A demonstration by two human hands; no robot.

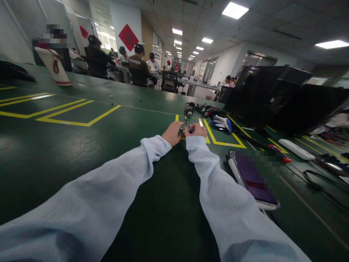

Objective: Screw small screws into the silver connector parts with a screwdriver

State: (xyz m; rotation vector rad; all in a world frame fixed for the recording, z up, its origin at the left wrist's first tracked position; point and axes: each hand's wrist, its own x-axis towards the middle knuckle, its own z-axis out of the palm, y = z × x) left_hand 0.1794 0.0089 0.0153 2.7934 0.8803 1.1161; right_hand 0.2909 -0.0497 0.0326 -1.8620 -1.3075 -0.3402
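Both my hands are close together over the green table (163, 178), at arm's length. In my right hand (198, 130) is a small shiny metal tool (187, 122) with a slim shaft pointing up and away; a dark bluish part shows near the fingers. Its exact kind is too small to tell. My left hand (172, 134) is beside it on the left, fingers curled inward around a tiny metallic bit. What that bit is, and whether it joins the tool, is hidden by the fingertips.
Beyond my hands lie black cables with metal connectors (200, 108) and a blue-and-white glove (222, 123). A phone (252, 178) rests right of my right forearm. Large black cases (261, 94) stand at the right. A paper cup (54, 65) is far left. Several people sit behind.
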